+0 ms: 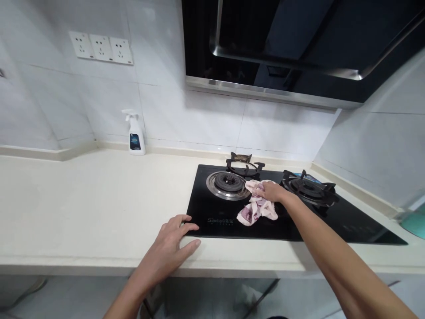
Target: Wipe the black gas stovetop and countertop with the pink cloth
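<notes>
A black glass gas stove [212, 208] is set in the pale countertop. My right hand [270, 191] presses a crumpled pink and white cloth [259, 210] onto the glass between the two burners; its fingertips are partly buried in the folds. Beside the cloth is the left burner [229, 184], bare of its pan support. That black pan support [245, 166] stands behind it at the stove's back edge. My left hand [174, 239] rests at the stove's front left corner, fingers apart, with the fingertips over the glass edge.
On the right burner [308, 188] a pan support is in place. A white spray bottle [136, 137] stands against the tiled wall, left of the stove. The range hood [272, 93] overhangs from above. Part of a green object [415, 221] shows at the right edge.
</notes>
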A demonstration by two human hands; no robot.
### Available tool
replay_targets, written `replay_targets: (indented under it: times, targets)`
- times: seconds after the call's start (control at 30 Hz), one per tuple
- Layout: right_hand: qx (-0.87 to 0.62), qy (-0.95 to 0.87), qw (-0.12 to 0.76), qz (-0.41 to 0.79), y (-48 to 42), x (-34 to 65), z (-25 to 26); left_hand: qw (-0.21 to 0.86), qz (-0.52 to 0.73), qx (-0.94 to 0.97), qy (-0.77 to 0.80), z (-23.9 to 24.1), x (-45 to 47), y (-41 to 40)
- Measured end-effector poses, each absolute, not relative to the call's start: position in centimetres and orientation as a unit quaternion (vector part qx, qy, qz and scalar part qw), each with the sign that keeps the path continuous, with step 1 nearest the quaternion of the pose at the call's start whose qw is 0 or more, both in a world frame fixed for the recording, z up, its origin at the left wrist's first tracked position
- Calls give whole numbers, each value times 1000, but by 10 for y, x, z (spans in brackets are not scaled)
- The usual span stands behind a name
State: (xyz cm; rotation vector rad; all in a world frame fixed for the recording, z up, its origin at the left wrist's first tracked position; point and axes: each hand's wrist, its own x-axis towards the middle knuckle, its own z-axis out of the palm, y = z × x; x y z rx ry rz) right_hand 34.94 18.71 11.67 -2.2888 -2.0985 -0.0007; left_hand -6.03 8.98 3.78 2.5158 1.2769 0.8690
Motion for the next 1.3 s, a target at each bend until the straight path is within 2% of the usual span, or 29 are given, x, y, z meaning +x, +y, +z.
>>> replay_targets:
  times: [0.13, 0.3, 0.4, 0.5, 0.63, 0.97, 1.2, 1.3]
  targets:
    - [-675, -735, -28, 61, 175, 359, 113, 86, 299, 850, 425, 38, -58, 89]
    - [-640, -767, -26, 34, 152, 334, 104, 91, 294, 848, 432, 41, -56, 84]
    - [-606, -795, 9, -16, 135, 310, 89, 99, 289, 843, 443, 44, -55, 81]
    - [-547, -830, 85, -69, 119, 285, 76, 100, 297, 842, 439, 45, -54, 80]
    - [-498, -850, 149, -87, 117, 243, 70, 108, 314, 836, 438, 44, -52, 79]
    - [-448, -883, 141, -19, 177, 141, 82, 128, 367, 797, 462, 37, -54, 82]
    - [-338, -925, 172, 5, 114, 143, 78, 89, 344, 822, 445, 30, -59, 88]
    - [-366, -909, 197, 19, 95, 173, 77, 81, 317, 833, 446, 31, -61, 86]
